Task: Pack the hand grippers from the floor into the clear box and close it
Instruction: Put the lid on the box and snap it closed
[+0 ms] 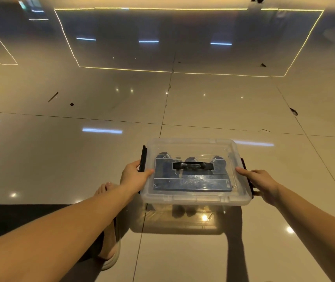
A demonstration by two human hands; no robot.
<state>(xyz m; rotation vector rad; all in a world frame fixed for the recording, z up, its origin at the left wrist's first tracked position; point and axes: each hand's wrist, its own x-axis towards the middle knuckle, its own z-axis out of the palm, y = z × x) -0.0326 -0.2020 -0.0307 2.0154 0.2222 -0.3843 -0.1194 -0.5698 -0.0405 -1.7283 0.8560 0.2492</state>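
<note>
The clear box point(195, 197) stands on the glossy floor in front of me with its clear lid point(193, 145) on top. A black carry handle point(192, 165) lies flat in the lid's middle. Dark hand grippers point(191, 181) show through the lid, inside the box. My left hand point(135, 177) grips the box's left side at the black latch point(142, 158), thumb on the lid. My right hand point(261, 183) holds the right side by the other black latch point(247, 178), thumb lying on the lid's edge.
Polished beige tile floor point(203, 102) stretches ahead, reflecting ceiling lights. A bare foot in a sandal point(109, 249) lies to the left of the box, under my left forearm. A dark mat point(20, 218) covers the floor at the lower left.
</note>
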